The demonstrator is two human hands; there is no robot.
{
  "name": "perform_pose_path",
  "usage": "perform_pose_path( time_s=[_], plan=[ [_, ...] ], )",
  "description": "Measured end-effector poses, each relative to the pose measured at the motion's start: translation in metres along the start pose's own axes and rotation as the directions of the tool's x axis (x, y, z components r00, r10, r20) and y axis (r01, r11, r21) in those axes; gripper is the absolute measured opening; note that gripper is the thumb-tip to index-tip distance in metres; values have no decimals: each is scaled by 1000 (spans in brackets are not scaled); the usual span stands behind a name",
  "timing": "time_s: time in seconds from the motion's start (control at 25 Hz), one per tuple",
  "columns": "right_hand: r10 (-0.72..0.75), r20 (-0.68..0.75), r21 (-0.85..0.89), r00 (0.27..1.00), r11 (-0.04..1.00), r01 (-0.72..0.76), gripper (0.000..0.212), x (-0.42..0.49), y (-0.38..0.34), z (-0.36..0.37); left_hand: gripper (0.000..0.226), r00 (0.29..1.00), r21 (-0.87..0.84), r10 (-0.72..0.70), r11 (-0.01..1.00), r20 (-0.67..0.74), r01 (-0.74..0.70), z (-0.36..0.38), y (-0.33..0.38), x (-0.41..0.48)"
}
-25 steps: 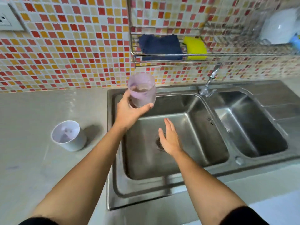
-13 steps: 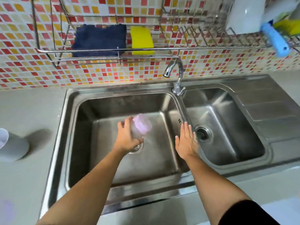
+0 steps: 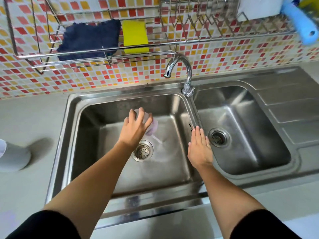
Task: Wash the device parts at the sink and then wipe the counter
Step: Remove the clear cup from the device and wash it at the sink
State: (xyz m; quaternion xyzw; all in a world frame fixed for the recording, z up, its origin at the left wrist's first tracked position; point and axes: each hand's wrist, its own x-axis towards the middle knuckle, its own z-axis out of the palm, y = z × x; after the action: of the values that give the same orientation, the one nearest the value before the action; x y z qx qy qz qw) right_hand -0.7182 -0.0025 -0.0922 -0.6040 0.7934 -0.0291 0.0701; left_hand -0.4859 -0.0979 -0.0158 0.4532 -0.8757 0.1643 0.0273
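Device part (image 3: 153, 127): a pale lilac, translucent cup-shaped piece, held tilted above the left basin of the sink (image 3: 69, 135), just beyond the drain strainer (image 3: 143, 150) and below and to the left of the faucet (image 3: 179, 69) spout. It appears to be thin-walled plastic, so it is probably light, stiff and not easily broken. Once wet, its smooth wall is likely to be slippery. The safest hold is judged to be around the wall with the fingers spread wide, or over the rim with the thumb inside. A faint streak below its lower edge may be liquid running out, but blur prevents certainty.

Left hand (image 3: 134, 126): reaches over the part from above, with the fingers spread and curled round its wall. It grips the part and hides most of it.

Right hand (image 3: 200, 149): flat, with the fingers straight and together, palm down. It holds nothing and lies over the divider between the two basins; contact with the steel cannot be confirmed.

Second part (image 3: 15, 157): a grey-white cup lying on the counter (image 3: 25, 118) left of the sink, not yet in hand.
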Motion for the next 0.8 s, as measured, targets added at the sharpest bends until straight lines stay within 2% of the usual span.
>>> perform_pose_path(
  time_s=[0.12, 0.2, 0.24, 0.28, 0.32, 0.36, 0.4, 0.44, 0.48, 0.52, 0.56, 0.6, 0.68, 0.8],
  plan=[
    [-11, 12, -9, 1000, 1000, 11, 57, 0, 0, -2, 69, 998, 74, 44, 996, -45, -40, -11, 3, 10],
    [-8, 10, -10, 1000, 1000, 8, 57, 0, 0, -1, 75, 999, 38, 20, 999, -28, -19, -12, 3, 14],
    [-8, 7, -9, 1000, 1000, 8, 57, 0, 1, 0, 79, 999, -57, -24, 998, -23, 22, -9, 3, 15],
    [-8, 6, -6, 1000, 1000, 8, 57, 0, 1, 1, 83, 992, -232, -124, 965, -3, 120, -8, 3, 15],
    [-11, 4, 0, 1000, 1000, 11, 57, 1, 2, 2, 82, 961, -424, -258, 863, 99, 275, -7, 5, 14],
    [-16, -2, 9, 1000, 1000, 16, 57, 1, 2, 2, 80, 890, -589, -394, 671, 232, 450, -3, 8, 12],
    [-17, -5, 22, 1000, 1000, 17, 56, 1, 2, 2, 78, 792, -695, -493, 426, 359, 580, 1, 11, 11],
    [-15, -7, 39, 1000, 999, 15, 55, 1, 3, 1, 77, 700, -744, -531, 179, 478, 644, 3, 17, 11],
    [-10, -8, 63, 1000, 998, 11, 55, 3, 3, 0, 77, 637, -761, -510, -54, 578, 647, 4, 22, 11],
    [-1, -5, 100, 1000, 995, 2, 55, 6, 2, -2, 76, 610, -746, -442, -266, 657, 611, 4, 27, 13],
    [10, -12, 147, 1000, 989, -8, 56, 10, 1, -4, 75, 614, -705, -352, -425, 707, 568, 1, 31, 17],
    [21, -34, 194, 999, 981, -14, 57, 16, 1, -6, 75, 634, -668, -278, -520, 722, 532, -2, 34, 23],
    [29, -45, 268, 999, 963, -16, 54, 36, 1, -15, 77, 685, -653, -218, -588, 696, 477, -11, 39, 36],
    [6, -9, 330, 1000, 944, -2, 60, 88, -1, -44, 74, 769, -728, -206, -534, 606, 431, -19, 40, 55]
  ],
)
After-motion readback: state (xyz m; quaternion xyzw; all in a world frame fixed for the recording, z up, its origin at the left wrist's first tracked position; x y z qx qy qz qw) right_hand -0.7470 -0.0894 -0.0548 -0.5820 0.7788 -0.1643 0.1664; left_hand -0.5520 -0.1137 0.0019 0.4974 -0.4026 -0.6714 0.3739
